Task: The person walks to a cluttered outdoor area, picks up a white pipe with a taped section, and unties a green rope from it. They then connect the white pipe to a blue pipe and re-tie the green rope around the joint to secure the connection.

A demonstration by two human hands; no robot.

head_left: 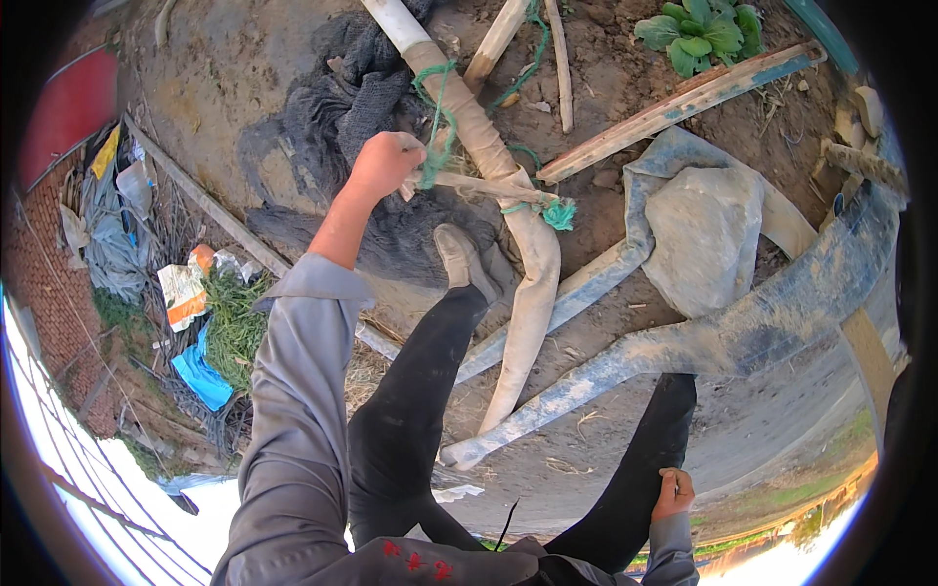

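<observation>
Upper centre, the left hand (384,163) pinches frayed green twine (437,164); slack could loosen it. Lower right, the right hand (673,492): grip unclear.

Left arm (305,366) reaches forward, left hand (385,164) pinched; right hand (672,491) curls beside the right leg (640,454).

You're outdoors on bare brown dirt ground (210,112); at your left, a reddish-brown brick-patterned surface (44,249), beside it a flat red panel (78,115), and bright white sky (207,527) glares low.
</observation>
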